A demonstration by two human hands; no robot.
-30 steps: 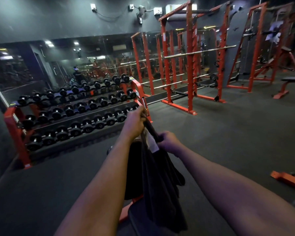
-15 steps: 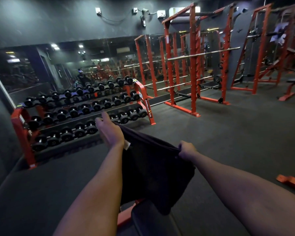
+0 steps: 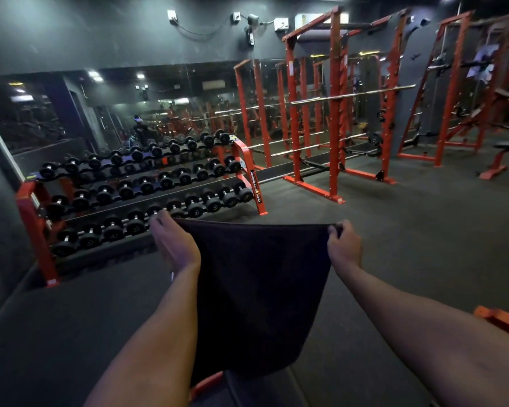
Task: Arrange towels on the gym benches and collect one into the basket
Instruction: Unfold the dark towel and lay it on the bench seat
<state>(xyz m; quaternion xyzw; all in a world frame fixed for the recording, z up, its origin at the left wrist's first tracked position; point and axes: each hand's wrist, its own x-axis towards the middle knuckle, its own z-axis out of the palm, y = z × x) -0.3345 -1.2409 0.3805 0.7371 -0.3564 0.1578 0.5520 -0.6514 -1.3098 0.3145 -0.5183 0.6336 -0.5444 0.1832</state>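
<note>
A dark towel (image 3: 262, 286) hangs spread out flat in front of me, held by its two top corners. My left hand (image 3: 174, 245) pinches the left corner and my right hand (image 3: 343, 245) grips the right corner, so the top edge is stretched taut between them. The towel's lower edge hangs down over the end of a gym bench (image 3: 247, 389) with a dark pad and an orange frame, directly below me. No basket is in view.
A red dumbbell rack (image 3: 135, 195) with several black dumbbells stands ahead on the left against a mirror wall. Orange power racks (image 3: 335, 113) stand ahead and right. Another bench (image 3: 500, 160) is at the far right. An orange frame part (image 3: 500, 318) lies at the lower right.
My hands have moved apart, pulling the bunched towel open into a flat sheet with a taut top edge. My view has shifted slightly left and back.
</note>
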